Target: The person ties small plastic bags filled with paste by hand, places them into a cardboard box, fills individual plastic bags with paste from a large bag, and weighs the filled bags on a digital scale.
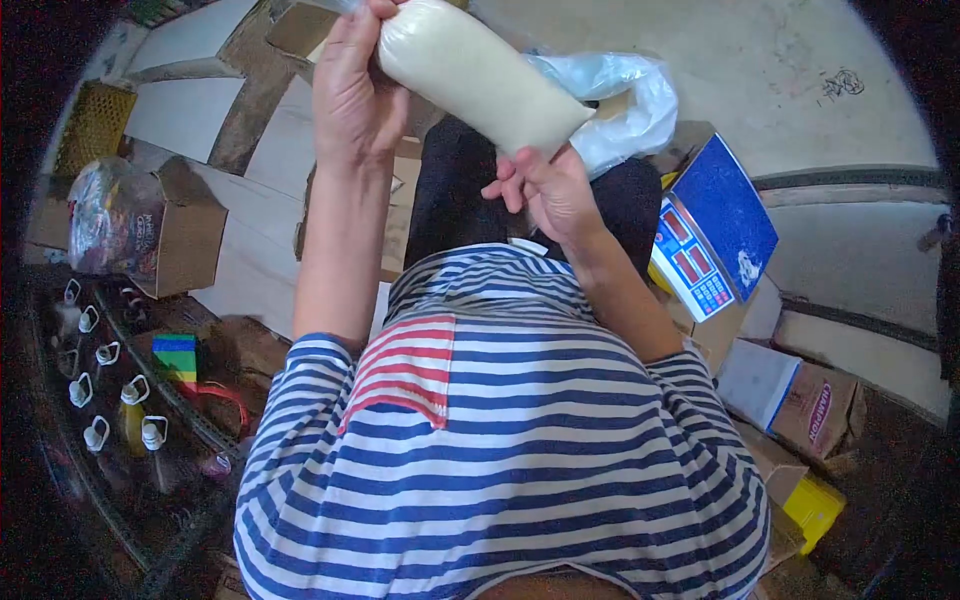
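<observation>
A clear plastic bag (480, 75) packed with a pale cream, fine-looking substance is held up in front of me, tilted down to the right. Whether it is powder or fine grain I cannot tell. At its upper left end, my left hand (358, 95) is closed around the gathered neck of the plastic. My right hand (550, 190) grips the lower right end, fingers curled against the underside; part of its grip is hidden by the bag. Just behind that end lies a crumpled translucent plastic bag (640, 110).
A blue digital scale (725, 225) stands to the right, above a Champion carton (815, 410) and a yellow container (812, 515). On the left are several capped bottles (130, 400), a cardboard box (185, 225) and a bag of colourful packets (105, 220).
</observation>
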{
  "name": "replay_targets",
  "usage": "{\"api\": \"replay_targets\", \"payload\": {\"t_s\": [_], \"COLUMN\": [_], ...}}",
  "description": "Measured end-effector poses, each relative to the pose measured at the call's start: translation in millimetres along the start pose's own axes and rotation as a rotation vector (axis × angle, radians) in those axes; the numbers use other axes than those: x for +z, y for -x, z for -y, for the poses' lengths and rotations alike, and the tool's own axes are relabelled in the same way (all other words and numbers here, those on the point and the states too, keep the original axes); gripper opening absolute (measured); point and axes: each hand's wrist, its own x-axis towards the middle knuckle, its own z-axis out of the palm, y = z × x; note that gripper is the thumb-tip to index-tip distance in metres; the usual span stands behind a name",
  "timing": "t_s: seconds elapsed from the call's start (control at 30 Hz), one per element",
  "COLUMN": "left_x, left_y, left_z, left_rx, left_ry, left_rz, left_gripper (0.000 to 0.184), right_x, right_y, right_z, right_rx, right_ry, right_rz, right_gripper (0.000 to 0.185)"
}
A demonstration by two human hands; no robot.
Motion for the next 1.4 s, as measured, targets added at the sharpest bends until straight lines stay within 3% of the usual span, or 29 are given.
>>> {"api": "replay_targets", "payload": {"t_s": [0.07, 0.13, 0.2, 0.27, 0.33, 0.37, 0.47, 0.5, 0.53, 0.6, 0.63, 0.7, 0.8, 0.87, 0.9, 0.97, 1.0, 1.07, 1.1, 1.23, 1.33, 1.4], "left_x": [0, -7, -13, -26, -73, -87, -68, -68, -68, -72, -70, -62, -33, -28, -27, -30, -32, -36, -39, -51, -41, -31], "left_y": [-3, 0, 6, 23, 45, 47, 46, 46, 47, 47, 44, 42, 35, 33, 33, 38, 43, 52, 53, 54, 47, 43], "left_z": [-2, -9, -9, 6, 56, 67, 53, 54, 54, 43, 37, 23, -11, -14, -10, 5, 14, 30, 32, 34, 31, 26], "left_rx": [0.046, 0.063, 0.081, 0.101, 0.157, 0.039, 0.078, 0.237, 0.110, 0.104, 0.104, 0.039, 0.062, 0.065, 0.086, 0.089, 0.086, 0.177, 0.179, 0.004, -0.157, -0.511], "left_ry": [-0.031, -0.141, -0.248, -0.596, -1.240, -0.997, -1.027, -1.077, -0.984, -0.990, -0.990, -0.526, -0.367, -0.435, -0.613, -0.848, -0.842, -1.031, -1.030, -0.889, -0.733, -0.686], "left_rz": [0.018, 0.058, 0.095, 0.177, 0.256, 0.191, 0.257, 0.301, 0.273, 0.301, 0.302, 0.134, 0.174, 0.205, 0.283, 0.382, 0.388, 0.334, 0.330, 0.324, 0.333, 0.353], "left_gripper": [0.017, 0.015, 0.016, 0.017, 0.017, 0.017, 0.017, 0.016, 0.016, 0.017, 0.017, 0.017, 0.017, 0.017, 0.017, 0.016, 0.016, 0.015, 0.015, 0.018, 0.020, 0.019], "right_x": [-5, -20, -45, -66, -67, -65, -48, -43, -38, -36, -44, -54, -50, -17, 4, 44, 49, 50, 50, 54, 52, 48], "right_y": [-1, 1, 10, 20, 19, 16, 18, 11, 3, 3, 1, 1, -9, -22, -27, -37, -42, -60, -68, -69, -69, -70], "right_z": [-6, -19, -33, -36, -20, -13, -6, -2, 0, -7, -13, -18, -13, 20, 38, 64, 66, 67, 62, 59, 59, 60], "right_rx": [0.005, 0.117, 0.171, 0.037, 0.008, 0.015, 0.041, 0.015, -0.007, 0.004, 0.086, 0.174, 0.339, -0.347, -0.346, -0.512, -0.511, -0.356, -0.510, -0.523, -0.469, -0.470], "right_ry": [0.045, 0.462, 0.460, 0.776, 0.741, 0.721, 0.693, 0.690, 0.679, 0.687, 0.537, 0.392, 0.223, 0.896, 0.895, 1.324, 1.328, 1.250, 1.350, 1.362, 1.333, 1.272], "right_rz": [-0.013, -0.021, -0.083, -0.224, -0.264, -0.284, -0.329, -0.300, -0.277, -0.295, -0.375, -0.452, -0.535, -0.261, -0.265, 0.019, 0.011, 0.235, 0.275, 0.373, 0.340, 0.278], "right_gripper": [0.036, 0.040, 0.044, 0.054, 0.065, 0.060, 0.050, 0.047, 0.045, 0.044, 0.044, 0.045, 0.056, 0.054, 0.054, 0.039, 0.039, 0.023, 0.018, 0.020, 0.020, 0.019]}}
